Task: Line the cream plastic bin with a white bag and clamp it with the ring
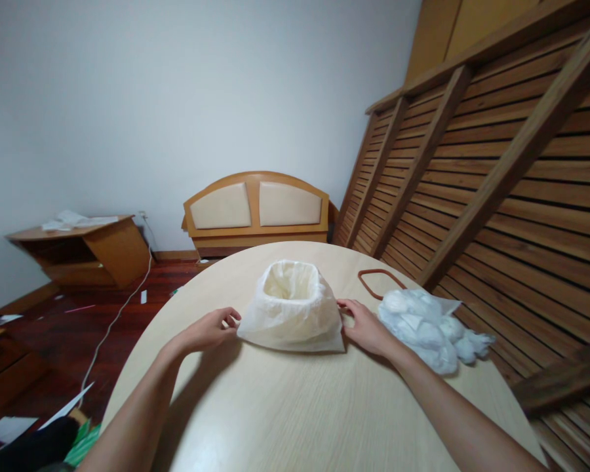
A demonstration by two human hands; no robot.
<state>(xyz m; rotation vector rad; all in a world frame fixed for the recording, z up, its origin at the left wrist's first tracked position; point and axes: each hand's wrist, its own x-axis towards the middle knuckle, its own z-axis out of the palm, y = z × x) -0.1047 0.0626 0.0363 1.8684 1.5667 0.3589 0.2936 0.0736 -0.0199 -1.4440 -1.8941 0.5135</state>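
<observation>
A translucent cream plastic bag (295,328) is spread over an open-topped container on the round table. Its upper edge is folded over the rim, forming a rounded opening, and the loose skirt flares onto the tabletop; the container's own walls are covered. At the bag's left corner is my left hand (209,330), fingers loosely curved and apart, the tips at or just beside the plastic. My right hand (366,326) rests by the right edge, its fingertips against the bag and its fingers loosely bent. Neither hand visibly grips the plastic.
On the round table (295,413), right of my right hand, lie a bundle of whitish plastic bags (423,328) and a brown ring-shaped frame (366,283). Slatted wooden panels (511,196) lean along the right. A headboard (255,203) and low desk (98,242) stand beyond.
</observation>
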